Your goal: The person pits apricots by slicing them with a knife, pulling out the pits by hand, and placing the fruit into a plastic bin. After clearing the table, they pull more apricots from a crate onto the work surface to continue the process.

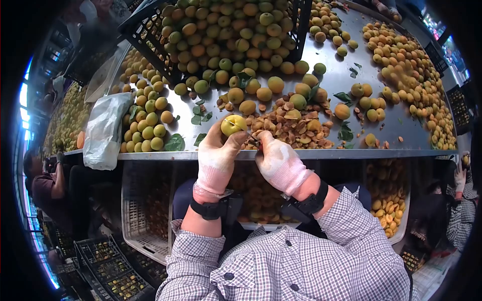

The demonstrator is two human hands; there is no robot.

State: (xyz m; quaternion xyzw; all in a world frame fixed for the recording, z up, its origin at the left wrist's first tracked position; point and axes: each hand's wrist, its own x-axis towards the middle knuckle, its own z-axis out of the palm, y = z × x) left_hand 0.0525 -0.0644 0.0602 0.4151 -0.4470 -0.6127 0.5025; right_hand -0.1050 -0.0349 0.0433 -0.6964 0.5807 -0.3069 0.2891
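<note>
My left hand [216, 158], in a pale glove with a pink cuff, is closed around a yellow-green apricot [234, 124] just over the table's front edge. A thin line runs across the fruit's upper side. Close by on the right, my gloved right hand [281, 163] is closed on a small thin tool [257, 143], mostly hidden by the fingers, so its exact kind cannot be made out. Beyond both hands lies a heap of apricot pits and brown scraps [296, 129] on the metal table [331, 67].
A black crate [143, 37] full of apricots tilts onto the table. More apricots [401, 70] lie right, beside green leaves [345, 131]. A plastic bag [105, 130] hangs over the left edge. Below stand white crates [133, 210] and halved apricots [390, 208]. Other people sit at both sides.
</note>
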